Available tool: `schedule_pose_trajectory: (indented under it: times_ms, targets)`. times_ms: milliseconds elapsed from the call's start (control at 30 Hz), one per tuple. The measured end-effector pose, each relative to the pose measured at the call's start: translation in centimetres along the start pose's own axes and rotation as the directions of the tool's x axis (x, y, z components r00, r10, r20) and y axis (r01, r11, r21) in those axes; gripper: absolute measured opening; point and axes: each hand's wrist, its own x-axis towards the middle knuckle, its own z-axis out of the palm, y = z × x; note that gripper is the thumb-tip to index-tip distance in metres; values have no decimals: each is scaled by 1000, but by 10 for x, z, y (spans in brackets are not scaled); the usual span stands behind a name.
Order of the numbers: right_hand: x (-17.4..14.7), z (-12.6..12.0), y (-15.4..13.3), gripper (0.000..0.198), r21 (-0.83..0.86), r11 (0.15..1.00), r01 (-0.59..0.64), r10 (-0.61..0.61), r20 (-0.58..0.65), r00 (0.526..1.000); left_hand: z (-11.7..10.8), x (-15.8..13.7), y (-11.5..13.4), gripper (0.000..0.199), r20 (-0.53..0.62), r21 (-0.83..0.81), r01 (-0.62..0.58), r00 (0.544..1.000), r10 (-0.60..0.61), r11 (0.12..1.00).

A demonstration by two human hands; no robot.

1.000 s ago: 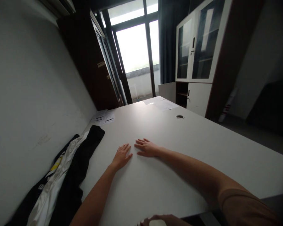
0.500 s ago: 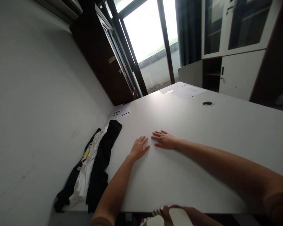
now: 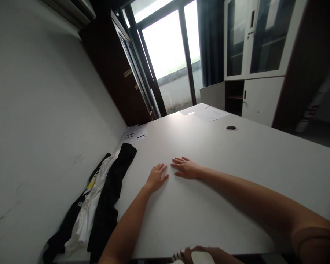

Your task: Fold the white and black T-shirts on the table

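Both palms rest face down on a white table [image 3: 198,216]. My left hand [image 3: 156,177] lies flat with its fingers somewhat spread, holding nothing. Just to its right, a small gap apart, my right hand [image 3: 186,168] is also flat, its fingers pointing left and apart. To the left of my left arm lie long bunched clothes along the table's left side: a black garment [image 3: 110,198], a white garment [image 3: 89,212], and another black garment [image 3: 68,220] with a yellow patch nearest the wall.
Printed papers [image 3: 134,134] lie at the far left corner, and larger sheets [image 3: 209,113] at the far edge. A round cable hole [image 3: 231,128] pierces the table at the right. A wall [image 3: 38,128] borders the left; a white cabinet [image 3: 261,95] stands beyond.
The view has shifted a little, so the table and the hands appear slightly lower and further left. Both hands stay flat in place on the table.
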Motion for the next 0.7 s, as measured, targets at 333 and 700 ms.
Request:
schedule_pose_trajectory:
  times_ms: [333,700]
  targets:
    - [1,-1,-1,71,-4,1000,-2,2,5,1000,-2,0,2,57,12,-6,12,1000,-12,1000]
    - [0,-1,-2,71,-10,1000,-13,14,24,1000,-4,-2,4,58,7,-7,7,1000,-6,1000]
